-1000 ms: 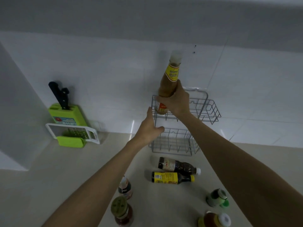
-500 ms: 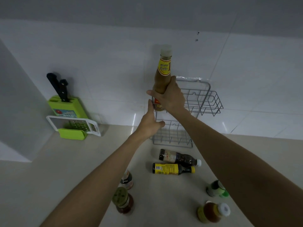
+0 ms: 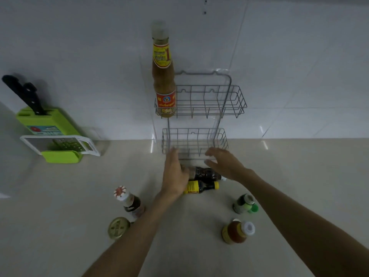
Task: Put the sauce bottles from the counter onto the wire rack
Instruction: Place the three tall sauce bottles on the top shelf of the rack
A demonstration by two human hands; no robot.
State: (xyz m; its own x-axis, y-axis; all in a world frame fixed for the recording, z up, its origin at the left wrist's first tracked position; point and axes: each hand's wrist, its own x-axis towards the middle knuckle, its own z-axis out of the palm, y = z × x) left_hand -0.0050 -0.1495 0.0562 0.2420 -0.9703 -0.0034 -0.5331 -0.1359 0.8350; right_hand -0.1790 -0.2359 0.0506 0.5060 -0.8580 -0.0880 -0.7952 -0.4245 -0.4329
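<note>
A two-tier wire rack (image 3: 237,100) hangs on the tiled wall. A tall orange sauce bottle (image 3: 163,76) stands upright at the left end of its top basket. Below the rack, two dark bottles lie on the counter: one with a white cap (image 3: 205,172) and one with a yellow label (image 3: 199,186). My left hand (image 3: 175,174) hovers open over their left ends, partly hiding them. My right hand (image 3: 223,162) is open just above the white-capped bottle's neck. Neither hand grips anything.
Other bottles stand on the counter: a red-and-white-capped one (image 3: 128,200), a gold-lidded jar (image 3: 118,227), a green-capped bottle (image 3: 245,203) and an orange one with a white cap (image 3: 237,230). A green knife block (image 3: 46,120) with a grater (image 3: 61,144) sits far left.
My right hand let go of the tall orange bottle, which now stands in the top basket. Both hands came down from the rack to the two lying bottles.
</note>
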